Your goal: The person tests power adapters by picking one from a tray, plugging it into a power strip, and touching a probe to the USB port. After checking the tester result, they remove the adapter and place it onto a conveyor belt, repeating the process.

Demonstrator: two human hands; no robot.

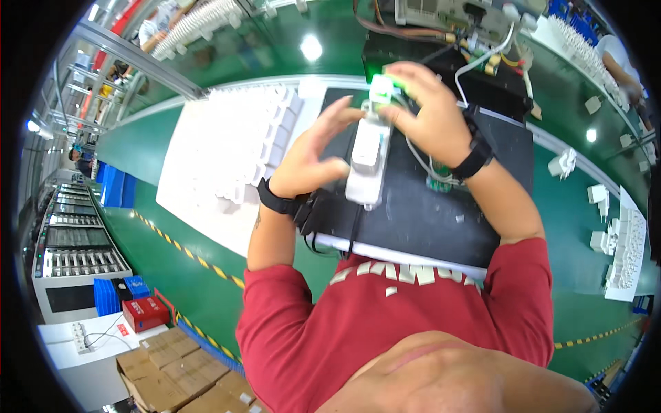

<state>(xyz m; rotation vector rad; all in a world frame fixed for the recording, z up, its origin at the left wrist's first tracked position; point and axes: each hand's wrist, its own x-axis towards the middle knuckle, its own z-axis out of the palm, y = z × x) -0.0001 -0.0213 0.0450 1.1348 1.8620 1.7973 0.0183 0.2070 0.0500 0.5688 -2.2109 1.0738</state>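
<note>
A long white power-strip-like unit (365, 187) lies on the black work mat (427, 224) in front of me. On top of it sits a white rounded block (366, 148). My left hand (310, 157) is beside the unit's left side, thumb and fingers apart, with nothing in its grasp. At the unit's far end, my right hand (435, 113) pinches a small white plug adapter (381, 89) between thumb and fingers. Green light glows on the adapter. Whether the adapter is seated in the unit, I cannot tell. A thin pale cable runs beneath my right wrist.
Many white adapters (241, 131) stand in rows on a pale board to the left. Beyond the mat is a metal instrument (441, 14) with wires. More white adapters (563, 164) lie on the green surface at right. Cardboard boxes (175, 368) are at lower left.
</note>
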